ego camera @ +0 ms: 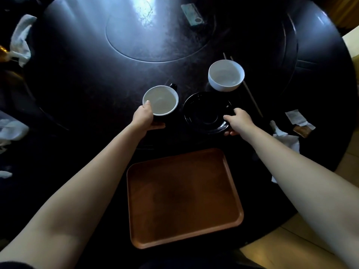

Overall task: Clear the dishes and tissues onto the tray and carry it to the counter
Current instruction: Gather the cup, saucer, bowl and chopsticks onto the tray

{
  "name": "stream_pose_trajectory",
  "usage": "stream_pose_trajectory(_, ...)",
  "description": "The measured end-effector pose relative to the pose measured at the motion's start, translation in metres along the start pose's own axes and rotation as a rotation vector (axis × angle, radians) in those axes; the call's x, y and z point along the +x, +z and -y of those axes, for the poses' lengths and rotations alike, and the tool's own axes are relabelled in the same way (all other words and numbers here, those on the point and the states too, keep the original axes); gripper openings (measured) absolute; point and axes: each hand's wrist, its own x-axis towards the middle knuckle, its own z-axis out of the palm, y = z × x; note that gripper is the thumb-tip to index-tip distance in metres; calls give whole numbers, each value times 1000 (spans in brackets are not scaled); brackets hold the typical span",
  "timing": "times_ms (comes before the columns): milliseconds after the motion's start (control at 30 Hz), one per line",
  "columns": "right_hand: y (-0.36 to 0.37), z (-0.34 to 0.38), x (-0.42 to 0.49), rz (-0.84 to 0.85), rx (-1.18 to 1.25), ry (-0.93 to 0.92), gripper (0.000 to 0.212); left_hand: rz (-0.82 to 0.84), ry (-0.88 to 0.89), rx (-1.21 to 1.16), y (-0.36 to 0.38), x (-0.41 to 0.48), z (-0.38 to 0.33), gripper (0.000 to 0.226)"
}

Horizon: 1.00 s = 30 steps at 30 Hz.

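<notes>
A brown tray (184,199) lies bare on the dark round table, close to me. Beyond it, my left hand (144,118) grips a black cup with a white inside (161,100), thumb on its near rim. My right hand (238,121) holds the right edge of a black saucer (206,113). A white bowl (226,74) stands just behind the saucer, with chopsticks (250,94) lying beside it. Crumpled white tissues (285,138) and torn packets (299,123) lie to the right of my right arm.
More white tissue lies at the table's far left (20,39) and at the left edge (11,131). A small card-like item (192,14) rests at the far side. The table (97,74) has a round inset centre. Pale floor shows at right.
</notes>
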Motion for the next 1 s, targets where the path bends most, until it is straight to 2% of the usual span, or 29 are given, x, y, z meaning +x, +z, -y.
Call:
stream_pose_trajectory(167,15,-7,-7,-193,-41,2,11,-58,32,2,-5,-10,9,48)
stream_pose_trajectory(233,20,-11,-19,-211,-33,1,11,-77,15,-17,-11,-18,17,48)
stream_pose_trajectory(533,43,-47,-90,-52,-14,-140,12,-160,-5,-112,-53,-67,63,45)
stream_pose_trajectory(633,53,-62,-110,16,15,-178,14,-203,-8,-112,-68,-84,76,38)
stream_pose_trajectory(767,64,-84,-130,110,-2,-111,15,-222,0,-86,-86,-99,96,30)
stream_pose_trajectory(1000,71,-107,-148,141,13,-52,10,-215,8,24,-101,-124,129,37)
